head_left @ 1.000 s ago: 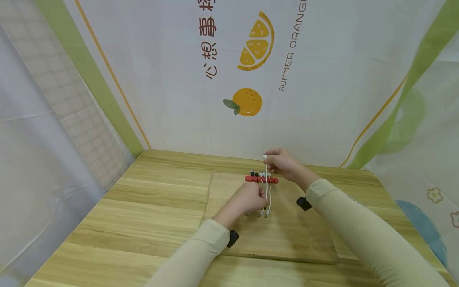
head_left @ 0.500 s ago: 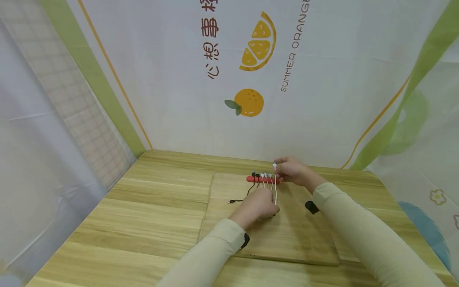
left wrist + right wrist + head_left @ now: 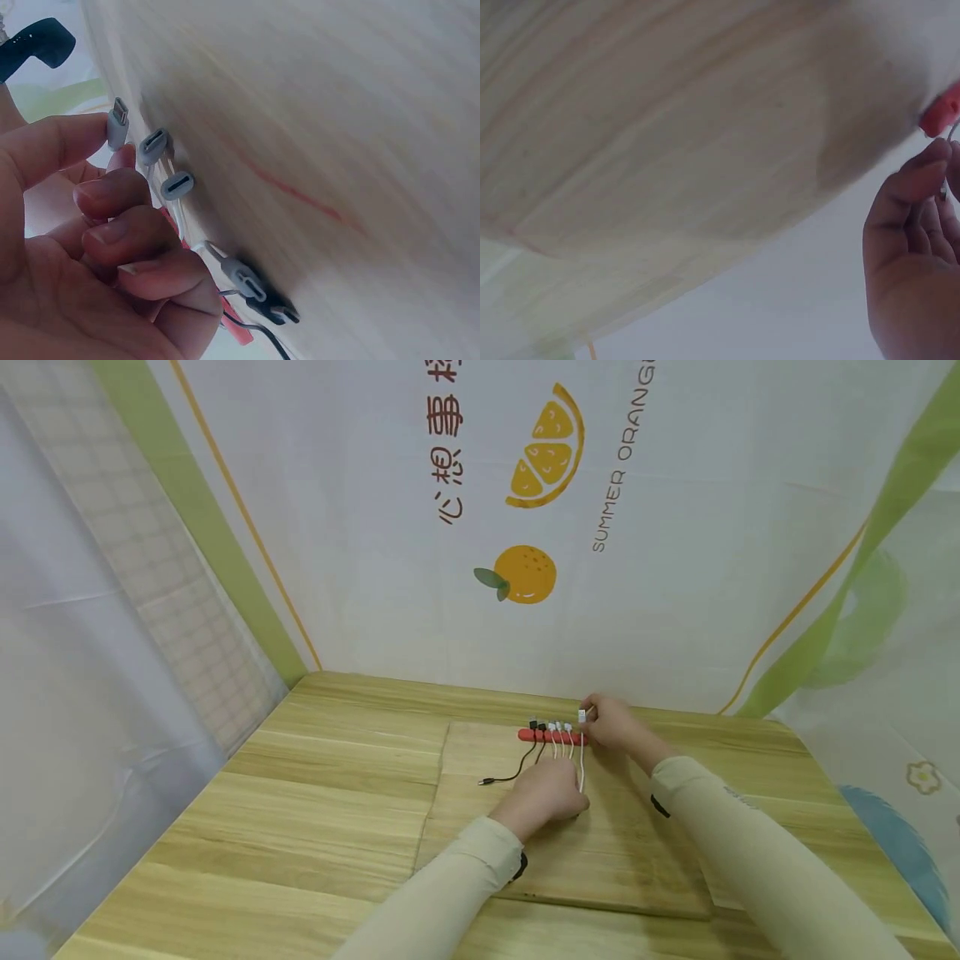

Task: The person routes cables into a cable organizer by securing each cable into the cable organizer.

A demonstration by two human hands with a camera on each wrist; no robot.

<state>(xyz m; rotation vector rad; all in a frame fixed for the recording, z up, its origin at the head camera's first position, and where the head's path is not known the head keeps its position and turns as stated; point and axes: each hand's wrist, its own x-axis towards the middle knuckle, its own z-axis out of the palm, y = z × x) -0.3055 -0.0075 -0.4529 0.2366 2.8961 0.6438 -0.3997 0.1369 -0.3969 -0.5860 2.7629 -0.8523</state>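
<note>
A red cable holder strip (image 3: pixel 525 735) lies at the far side of a wooden board, with black and white cables seated along it. At its right end my right hand (image 3: pixel 617 727) pinches a white cable (image 3: pixel 582 768) near its USB plug (image 3: pixel 582 716). Lower down, my left hand (image 3: pixel 546 792) holds the same cable's other end. The left wrist view shows a small grey-white connector (image 3: pixel 116 127) between thumb and finger, beside other loose connectors (image 3: pixel 178 185). In the right wrist view, my fingers touch the cable close to the red strip (image 3: pixel 941 114); the plug is mostly hidden there.
The wooden board (image 3: pixel 615 868) rests on a wood-grain table (image 3: pixel 300 827). A black cable (image 3: pixel 517 770) trails from the strip toward the left. Behind the table hangs a white curtain (image 3: pixel 375 568) with orange prints.
My right hand has brought the white cable's plug end down and rightward to the strip's right end. My left hand has shifted right and slightly down, uncovering the black cable.
</note>
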